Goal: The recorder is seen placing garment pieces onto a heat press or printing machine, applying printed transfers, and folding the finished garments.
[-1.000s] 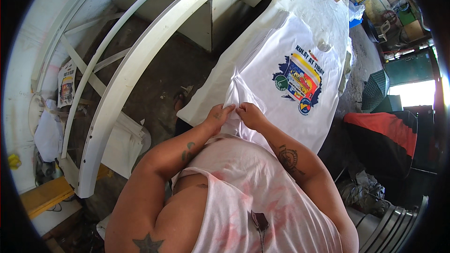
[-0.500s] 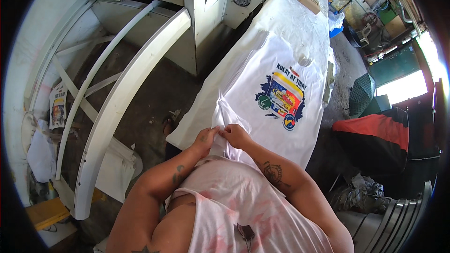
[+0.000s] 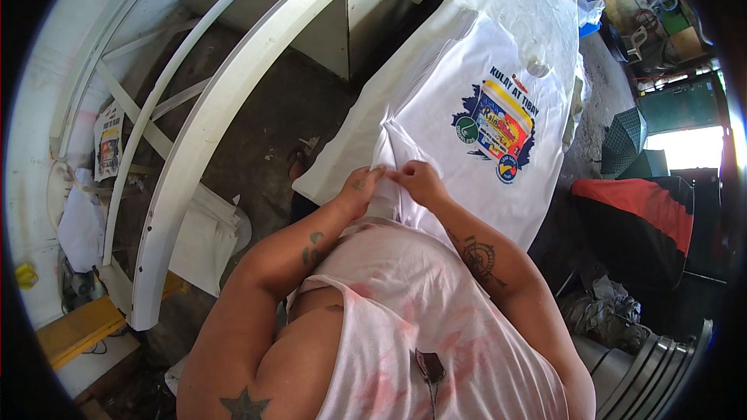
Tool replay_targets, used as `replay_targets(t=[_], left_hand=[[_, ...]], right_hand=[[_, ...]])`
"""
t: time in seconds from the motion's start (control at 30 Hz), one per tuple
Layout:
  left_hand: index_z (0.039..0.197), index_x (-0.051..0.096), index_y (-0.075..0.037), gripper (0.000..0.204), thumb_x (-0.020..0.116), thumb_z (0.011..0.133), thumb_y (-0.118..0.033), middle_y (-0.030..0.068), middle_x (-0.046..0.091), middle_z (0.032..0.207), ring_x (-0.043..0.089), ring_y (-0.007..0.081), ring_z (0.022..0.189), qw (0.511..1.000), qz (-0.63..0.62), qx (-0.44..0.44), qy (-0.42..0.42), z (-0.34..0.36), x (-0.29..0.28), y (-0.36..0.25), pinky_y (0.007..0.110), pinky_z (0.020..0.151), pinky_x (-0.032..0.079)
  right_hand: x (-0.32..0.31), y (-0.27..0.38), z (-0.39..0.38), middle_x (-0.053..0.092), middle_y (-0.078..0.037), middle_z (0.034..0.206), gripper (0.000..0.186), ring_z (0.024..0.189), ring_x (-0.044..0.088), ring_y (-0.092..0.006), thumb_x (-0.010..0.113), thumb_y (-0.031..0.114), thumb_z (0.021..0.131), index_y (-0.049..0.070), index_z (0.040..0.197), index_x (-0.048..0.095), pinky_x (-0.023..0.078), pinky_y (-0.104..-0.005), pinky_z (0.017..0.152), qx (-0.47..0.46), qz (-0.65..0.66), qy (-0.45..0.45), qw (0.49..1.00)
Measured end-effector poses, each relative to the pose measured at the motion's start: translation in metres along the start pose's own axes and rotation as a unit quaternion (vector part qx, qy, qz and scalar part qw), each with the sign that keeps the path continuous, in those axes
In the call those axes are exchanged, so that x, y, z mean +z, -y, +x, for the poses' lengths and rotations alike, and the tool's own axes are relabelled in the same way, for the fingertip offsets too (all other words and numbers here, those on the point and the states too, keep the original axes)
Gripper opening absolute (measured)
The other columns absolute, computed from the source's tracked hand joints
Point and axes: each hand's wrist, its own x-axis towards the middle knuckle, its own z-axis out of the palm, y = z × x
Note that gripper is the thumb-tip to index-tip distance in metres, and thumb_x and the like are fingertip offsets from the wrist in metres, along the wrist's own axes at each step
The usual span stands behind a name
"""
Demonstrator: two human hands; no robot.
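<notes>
A white printed T-shirt (image 3: 436, 93) lies on a stack of white shirts in front of me, its coloured print facing up toward the right. Its near left edge is gathered into a raised fold just ahead of my belly. Closed in a pinch, my left hand (image 3: 359, 190) grips the cloth at the fold's left side. My right hand (image 3: 421, 183) pinches the same gathered cloth from the right. The two hands' fingertips almost meet, and the exact bit of cloth between them is partly hidden.
A long table with a pale cover (image 3: 498, 0) carries the shirts. To the left stands a curved white metal frame (image 3: 233, 101), with a stack of white sheets (image 3: 206, 241) below it. A red and black covered object (image 3: 638, 225) and a dark umbrella (image 3: 622, 140) are on the right.
The view has shifted, so the table and hands appear higher and farther right. Both hands stay at the gathered cloth, with their fingertips slightly farther apart.
</notes>
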Motion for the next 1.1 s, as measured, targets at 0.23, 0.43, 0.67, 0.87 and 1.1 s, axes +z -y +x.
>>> replay_targets(t=[0.23, 0.43, 0.67, 0.87, 1.1], left_hand=[[0.101, 0.057, 0.003, 0.032, 0.058, 0.085, -0.025, 0.0099, 0.061, 0.091, 0.059, 0.0181, 0.082, 0.999, 0.04, 0.026, 0.013, -0.006, -0.005, 0.007, 0.031, 0.073, 0.047], [0.116, 0.052, -0.001, 0.045, 0.064, 0.079, -0.024, 0.0161, 0.058, 0.109, 0.056, 0.0315, 0.099, 0.786, 0.568, 0.177, -0.169, 0.007, -0.042, -0.009, 0.04, 0.087, 0.044], [0.138, 0.028, -0.006, 0.079, 0.067, 0.071, -0.018, 0.011, 0.033, 0.141, 0.027, 0.0294, 0.132, 0.415, 0.845, 0.311, 0.132, 0.055, 0.05, -0.074, 0.048, 0.106, 0.022], [0.118, 0.052, -0.012, 0.045, 0.061, 0.074, -0.024, 0.0112, 0.051, 0.121, 0.046, 0.0275, 0.117, 0.293, 0.906, 0.209, 0.223, 0.092, 0.073, -0.035, 0.048, 0.099, 0.033], [0.098, 0.061, -0.009, 0.029, 0.063, 0.075, -0.028, 0.0172, 0.064, 0.093, 0.06, 0.0327, 0.092, 0.575, 0.741, 0.279, 0.209, 0.072, 0.099, -0.068, 0.038, 0.08, 0.047]], right_hand=[[0.022, -0.03, 0.006, 0.061, -0.022, 0.08, 0.03, 0.078, 0.059, -0.035, 0.051, 0.026, 0.086, -0.003, 0.083, 0.06, 0.044, -0.0404, 0.071, -0.068, 0.02, 0.042, 0.997], [0.003, -0.039, 0.011, 0.061, -0.022, 0.084, 0.027, 0.084, 0.058, -0.0369, 0.052, 0.024, 0.084, -0.001, 0.087, 0.062, 0.044, -0.0412, 0.077, 0.01, 0.064, -0.116, 0.991], [0.017, -0.061, 0.028, 0.059, -0.024, 0.088, 0.021, 0.09, 0.054, -0.0392, 0.057, 0.022, 0.078, 0.003, 0.076, 0.066, 0.044, -0.0449, 0.082, -0.033, 0.029, -0.25, 0.967], [0.036, -0.081, 0.008, 0.057, -0.023, 0.1, 0.026, 0.1, 0.05, -0.0368, 0.062, 0.024, 0.078, 0.003, 0.093, 0.064, 0.041, -0.0407, 0.089, -0.045, 0.071, -0.274, 0.958], [0.019, -0.099, -0.106, 0.044, -0.02, 0.121, 0.075, 0.114, 0.041, -0.0364, 0.077, 0.029, 0.063, 0.003, 0.122, 0.041, 0.031, -0.0455, 0.099, -0.032, -0.006, -0.352, 0.935]])
